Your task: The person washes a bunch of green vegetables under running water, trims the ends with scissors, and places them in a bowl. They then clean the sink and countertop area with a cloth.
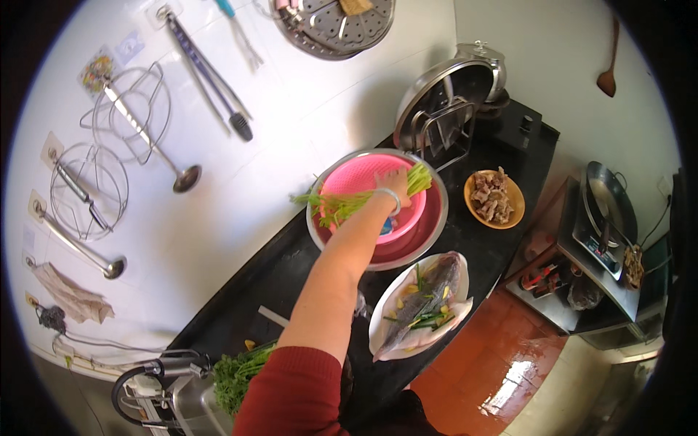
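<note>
My left hand (393, 184) comes in from below, in a red sleeve with a pale bracelet at the wrist. Its fingers close over a bunch of leafy green stalks (349, 206), which look like celery. The bunch lies across a pink plastic colander (360, 166); leaves hang past the left rim and stalk ends point right. Under the colander is a wide metal basin (439, 218). A small blue item (387, 225) shows beneath my wrist, too covered to name. My right hand is out of view.
Beside the basin are a white oval plate (376, 335) of whole fish with ginger and scallion, and an orange bowl (518, 210) of meat pieces. More greens (234, 376) lie by the sink (199, 398). A wok lid (414, 98) leans in a rack behind.
</note>
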The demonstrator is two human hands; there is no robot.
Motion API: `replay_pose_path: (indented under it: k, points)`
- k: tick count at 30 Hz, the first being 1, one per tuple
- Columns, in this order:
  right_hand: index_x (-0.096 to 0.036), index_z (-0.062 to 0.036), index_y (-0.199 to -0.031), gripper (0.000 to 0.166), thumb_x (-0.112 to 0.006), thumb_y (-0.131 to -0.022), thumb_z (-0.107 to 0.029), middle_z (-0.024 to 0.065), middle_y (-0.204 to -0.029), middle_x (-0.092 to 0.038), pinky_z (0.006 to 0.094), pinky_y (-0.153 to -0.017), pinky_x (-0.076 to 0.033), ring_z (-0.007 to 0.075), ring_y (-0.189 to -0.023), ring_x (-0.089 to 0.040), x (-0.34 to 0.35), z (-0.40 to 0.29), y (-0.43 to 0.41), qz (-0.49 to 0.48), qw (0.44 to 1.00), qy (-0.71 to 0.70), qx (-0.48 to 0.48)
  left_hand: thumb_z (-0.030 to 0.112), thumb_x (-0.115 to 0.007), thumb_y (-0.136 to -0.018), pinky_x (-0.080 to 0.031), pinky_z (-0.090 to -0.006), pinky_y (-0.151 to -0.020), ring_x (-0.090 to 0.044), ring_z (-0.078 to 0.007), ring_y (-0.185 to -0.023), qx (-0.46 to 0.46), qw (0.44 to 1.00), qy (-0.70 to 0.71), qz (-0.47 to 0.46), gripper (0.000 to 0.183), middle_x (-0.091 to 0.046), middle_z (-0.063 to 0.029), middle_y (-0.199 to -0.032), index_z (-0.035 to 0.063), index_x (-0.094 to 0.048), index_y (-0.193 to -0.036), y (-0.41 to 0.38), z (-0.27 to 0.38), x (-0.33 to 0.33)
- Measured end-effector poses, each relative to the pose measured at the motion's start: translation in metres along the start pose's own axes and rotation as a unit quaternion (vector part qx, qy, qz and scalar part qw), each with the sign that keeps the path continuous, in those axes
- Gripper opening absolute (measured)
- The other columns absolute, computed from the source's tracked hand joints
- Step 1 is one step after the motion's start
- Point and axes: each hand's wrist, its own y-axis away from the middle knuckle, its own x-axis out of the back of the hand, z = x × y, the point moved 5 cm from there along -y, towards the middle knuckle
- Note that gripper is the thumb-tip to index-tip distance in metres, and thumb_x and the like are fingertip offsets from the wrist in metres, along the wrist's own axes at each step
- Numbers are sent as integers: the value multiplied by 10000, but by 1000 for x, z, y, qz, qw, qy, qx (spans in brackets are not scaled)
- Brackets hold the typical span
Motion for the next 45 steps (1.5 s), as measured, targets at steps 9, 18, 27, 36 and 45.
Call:
replay_pose_path:
  k: [9,18,27,36,45]
  points:
    - [-614,9,-711,160,-512,-766,-101,62,-628,-599,249,-504,-426,127,-544,-536,7,-76,5,-62,995,10,76,286,-747,-628,-425,-335,-874,-535,-255,-1023,-115,990,72,-27,625,-546,-174,-1127,31,-512,-1148,124,-85,96]
    - [-620,-7,-821,172,-472,-830,-93,38,-702,-607,230,-575,-429,105,-640,-554,-36,-185,-9,-138,974,87,156,222,-791,-618,-430,-305,-691,-466,-156,-765,-37,969,235,-73,461,-494,-47,-838,47,-489,-919,406,-201,63]
    - [-567,2,-840,95,-502,-773,19,134,-787,-558,312,-670,-455,272,-750,-574,-124,-345,78,-159,833,213,486,140,-747,-597,-317,-426,-945,-398,-330,-1142,13,995,86,46,746,-421,-150,-1246,70,-390,-1248,532,-180,-12]
    - [-489,-27,-1027,260,-535,-771,-35,183,-968,-516,420,-761,-441,370,-910,-515,-260,-406,110,-198,736,223,608,3,-616,-619,-334,-419,-895,-448,-309,-1056,-24,987,14,157,562,-471,-131,-1134,67,-467,-1158,553,-155,-24]
    - [-431,-29,-1005,355,-633,-733,-134,170,-921,-500,399,-729,-441,349,-867,-517,-295,-384,106,-229,776,255,529,-15,-567,-639,-331,-412,-895,-458,-291,-1038,-24,981,69,181,510,-489,-109,-1108,60,-474,-1135,567,-152,-27]
